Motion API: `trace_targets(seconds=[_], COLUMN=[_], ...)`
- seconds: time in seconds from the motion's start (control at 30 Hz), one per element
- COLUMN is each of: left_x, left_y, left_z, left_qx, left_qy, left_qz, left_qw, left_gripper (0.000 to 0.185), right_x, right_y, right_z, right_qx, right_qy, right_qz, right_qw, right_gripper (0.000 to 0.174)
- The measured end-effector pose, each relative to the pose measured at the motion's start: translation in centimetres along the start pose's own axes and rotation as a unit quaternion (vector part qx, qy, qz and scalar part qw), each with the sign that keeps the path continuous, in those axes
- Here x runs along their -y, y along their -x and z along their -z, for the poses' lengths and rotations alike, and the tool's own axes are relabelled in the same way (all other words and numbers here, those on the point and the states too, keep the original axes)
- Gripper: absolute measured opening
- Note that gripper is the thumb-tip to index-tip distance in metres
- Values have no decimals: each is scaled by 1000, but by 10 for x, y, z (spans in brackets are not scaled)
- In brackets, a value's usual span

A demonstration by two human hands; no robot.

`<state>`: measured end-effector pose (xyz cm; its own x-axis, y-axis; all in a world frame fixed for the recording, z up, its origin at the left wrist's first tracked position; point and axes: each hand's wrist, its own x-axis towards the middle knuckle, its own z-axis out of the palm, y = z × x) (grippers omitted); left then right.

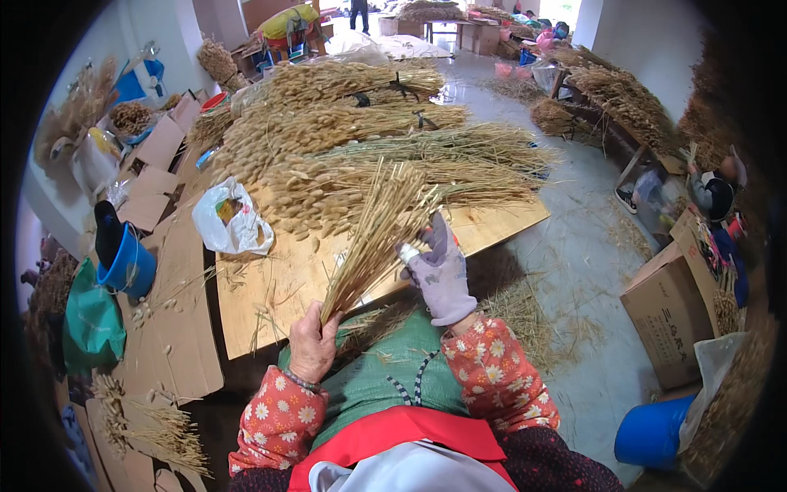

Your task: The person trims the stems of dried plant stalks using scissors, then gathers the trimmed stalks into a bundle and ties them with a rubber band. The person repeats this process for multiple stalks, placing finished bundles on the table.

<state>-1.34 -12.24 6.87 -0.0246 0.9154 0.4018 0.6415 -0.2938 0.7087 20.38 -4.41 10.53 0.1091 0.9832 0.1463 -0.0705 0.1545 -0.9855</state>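
Note:
My bare left hand [312, 344] grips a bundle of dried stalks [375, 240] at its lower end, and the stalks fan out up and away over the table edge. Close to the right side of the bundle is my right hand [439, 277], in a pale purple-grey work glove with white wrapping on the thumb. Its fingers are partly curled near the stalk ends; a bit of red shows behind them, and what it may hold is hidden. Under both hands, a green woven sheet [381, 369] covers my lap, with stalk scraps on it.
Bundles of dried bunny-tail-like grass [320, 190] lie across the plywood table [276, 295], beside a white plastic bag [230, 218]. Blue buckets stand at left [132, 264] and right [655, 430]. A cardboard box [664, 313] and a seated person [716, 190] are at right.

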Motion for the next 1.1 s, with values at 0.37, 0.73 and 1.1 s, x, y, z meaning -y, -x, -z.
trace_targets(seconds=[0.37, 0.73, 1.1], left_x=[17, 15, -3], left_y=[-3, -12, -1], left_z=[-6, 1, -8], left_qx=[-25, 16, 33], left_qy=[3, 229, 219], left_qz=[-18, 135, 116], left_qw=[1000, 964, 968], left_gripper=[11, 15, 9], right_x=[3, -10, -32], right_y=[-16, -16, 18], right_z=[29, 17, -30], right_qx=[-34, -5, 67], right_qy=[-303, -303, -96], right_qz=[-11, -35, -110], right_qw=[952, 952, 987], right_gripper=[50, 85, 27])
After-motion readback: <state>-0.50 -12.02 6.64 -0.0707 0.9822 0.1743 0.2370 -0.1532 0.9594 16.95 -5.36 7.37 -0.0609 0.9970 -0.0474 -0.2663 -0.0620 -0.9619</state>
